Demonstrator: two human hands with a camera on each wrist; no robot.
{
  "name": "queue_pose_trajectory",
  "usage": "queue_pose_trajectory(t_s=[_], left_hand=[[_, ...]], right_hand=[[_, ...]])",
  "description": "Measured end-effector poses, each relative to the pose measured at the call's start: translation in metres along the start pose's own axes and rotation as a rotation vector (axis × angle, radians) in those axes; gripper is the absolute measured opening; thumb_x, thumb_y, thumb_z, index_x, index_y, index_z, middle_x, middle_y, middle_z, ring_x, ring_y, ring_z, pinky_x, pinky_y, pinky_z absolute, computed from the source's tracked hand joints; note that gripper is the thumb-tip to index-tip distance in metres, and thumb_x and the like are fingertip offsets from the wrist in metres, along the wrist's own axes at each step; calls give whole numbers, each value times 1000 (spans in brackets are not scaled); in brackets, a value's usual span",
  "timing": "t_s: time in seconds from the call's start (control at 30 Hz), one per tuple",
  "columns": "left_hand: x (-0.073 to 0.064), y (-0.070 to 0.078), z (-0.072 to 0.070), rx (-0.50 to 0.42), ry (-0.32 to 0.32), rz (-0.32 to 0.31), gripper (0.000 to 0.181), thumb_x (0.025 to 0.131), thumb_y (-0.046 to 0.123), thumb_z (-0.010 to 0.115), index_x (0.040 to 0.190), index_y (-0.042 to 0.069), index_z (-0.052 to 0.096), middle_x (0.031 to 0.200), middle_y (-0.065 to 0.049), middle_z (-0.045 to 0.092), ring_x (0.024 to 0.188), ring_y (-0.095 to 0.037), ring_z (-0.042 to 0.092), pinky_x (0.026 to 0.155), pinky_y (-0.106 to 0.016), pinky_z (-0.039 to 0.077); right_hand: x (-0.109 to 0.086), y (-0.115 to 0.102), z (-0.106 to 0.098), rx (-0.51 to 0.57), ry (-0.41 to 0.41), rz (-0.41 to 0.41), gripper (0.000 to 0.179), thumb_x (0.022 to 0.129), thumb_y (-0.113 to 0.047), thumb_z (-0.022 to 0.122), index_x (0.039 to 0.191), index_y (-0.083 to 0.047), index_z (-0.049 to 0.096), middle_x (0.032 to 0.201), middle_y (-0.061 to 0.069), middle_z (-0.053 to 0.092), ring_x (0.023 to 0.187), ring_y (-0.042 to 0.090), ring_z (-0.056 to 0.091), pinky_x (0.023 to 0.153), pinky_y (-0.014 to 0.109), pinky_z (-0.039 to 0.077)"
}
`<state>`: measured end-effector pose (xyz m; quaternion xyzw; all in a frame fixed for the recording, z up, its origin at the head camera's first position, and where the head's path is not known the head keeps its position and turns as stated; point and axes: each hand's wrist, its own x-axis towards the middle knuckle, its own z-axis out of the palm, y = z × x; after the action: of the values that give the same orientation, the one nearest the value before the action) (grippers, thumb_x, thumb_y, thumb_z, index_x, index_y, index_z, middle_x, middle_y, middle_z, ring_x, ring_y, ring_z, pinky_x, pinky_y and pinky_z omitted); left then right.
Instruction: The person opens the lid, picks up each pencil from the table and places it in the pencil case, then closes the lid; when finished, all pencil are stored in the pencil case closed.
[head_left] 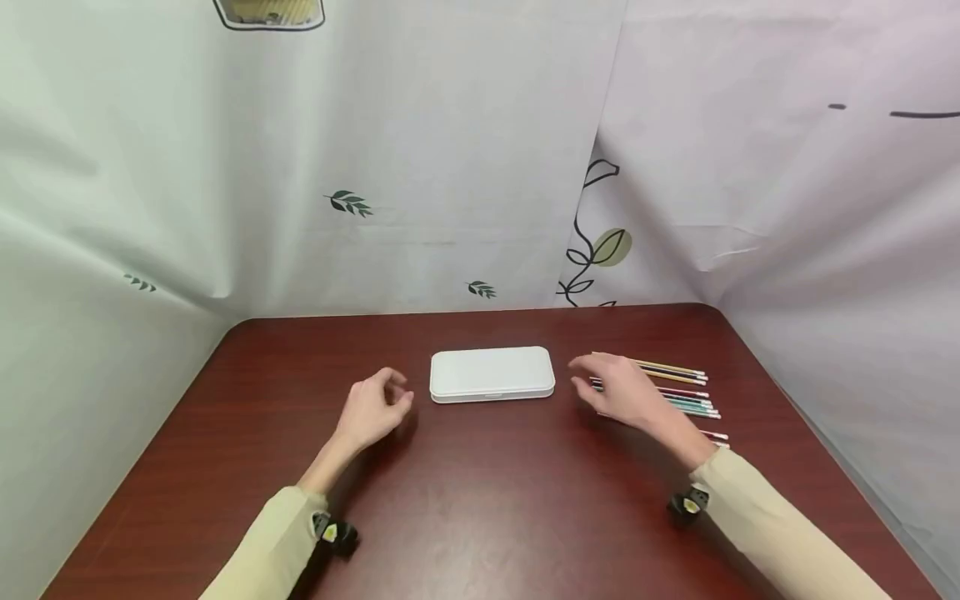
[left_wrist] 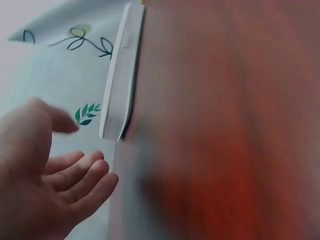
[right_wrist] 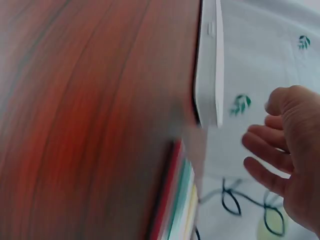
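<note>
White on the flat case point(head_left: 492, 373); deep reddish brown, darkly streaked, across the bench point(head_left: 487, 500). Yellow, red, teal and near-black among the pencils point(right_wrist: 180, 197), pale at the ends. Greyish white on the backdrop point(head_left: 450, 125), with green sprigs point(head_left: 351, 202) and black vines point(head_left: 588, 257). Cream on the sleeves point(head_left: 270, 533).

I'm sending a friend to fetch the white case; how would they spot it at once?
On the reddish-brown table, look toward the far side, between the left hand and the right hand. The white case lies there, flat and closed. Unlike the slim, coloured pencils to its right, it is one broad, plain rectangle.
</note>
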<state>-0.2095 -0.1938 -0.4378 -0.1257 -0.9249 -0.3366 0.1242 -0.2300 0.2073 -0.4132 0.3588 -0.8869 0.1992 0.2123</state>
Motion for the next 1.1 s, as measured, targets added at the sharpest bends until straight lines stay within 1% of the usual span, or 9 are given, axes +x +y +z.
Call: queue_pose_trajectory(t_s=[0.1,0.17,0.23,0.3,0.4,0.53,0.73,0.87,1.1], left_hand=[[13,-2,10,-95,-85,19,53,79,11,78,124,-6,57,110,-17,63,99,-32,61,86,-46,49],[21,-4,16,-110,-137,31,69,77,13,81,134,-8,49,123,-23,56,111,-36,55,93,-49,45],[26,-5,22,-116,-172,30,80,74,16,84,140,-8,44,132,-25,51,119,-38,49,99,-50,41],[30,-6,28,-117,-189,35,88,72,18,86,143,-8,41,137,-25,48,125,-39,44,102,-51,38],[34,-5,35,-130,-208,38,96,69,21,88,147,-7,37,142,-24,45,130,-38,39,106,-50,34],[38,-3,41,-125,-221,31,101,68,22,90,149,-4,36,144,-22,45,132,-35,37,106,-50,33],[39,-4,45,-123,-218,-12,101,67,21,90,150,-2,36,142,-22,46,130,-36,38,104,-53,35],[40,-5,46,-128,-219,-21,100,67,20,90,149,-1,37,138,-23,47,128,-37,39,101,-54,37],[41,-8,46,-122,-230,-46,99,68,22,89,151,4,38,137,-22,47,128,-35,40,101,-52,37]], right_hand=[[10,-7,18,79,31,-40,21,82,-3,75,102,-1,71,97,7,69,87,24,65,76,42,53],[16,-11,30,120,31,-54,22,81,-2,75,102,-2,71,100,6,67,90,23,62,77,41,51],[21,-15,41,153,14,-52,23,81,-3,76,103,-2,70,105,6,65,94,23,59,79,40,50],[25,-17,50,169,-5,-49,25,81,-4,77,105,-2,70,110,7,64,99,24,58,83,40,49],[29,-21,61,149,-22,-53,29,80,-7,79,107,-3,70,116,9,63,108,26,56,89,44,47],[34,-26,71,80,-33,-94,33,79,-12,80,109,-4,69,118,10,62,112,28,55,90,48,44],[42,-35,77,-1,-74,-130,34,81,-15,77,113,-6,68,115,7,62,111,27,56,91,48,43],[46,-39,79,-54,-98,-141,33,82,-16,76,112,-8,68,113,5,61,109,25,55,87,47,43],[50,-40,84,-182,-95,-199,29,80,-20,75,106,-10,67,109,5,62,103,27,55,80,45,44]])
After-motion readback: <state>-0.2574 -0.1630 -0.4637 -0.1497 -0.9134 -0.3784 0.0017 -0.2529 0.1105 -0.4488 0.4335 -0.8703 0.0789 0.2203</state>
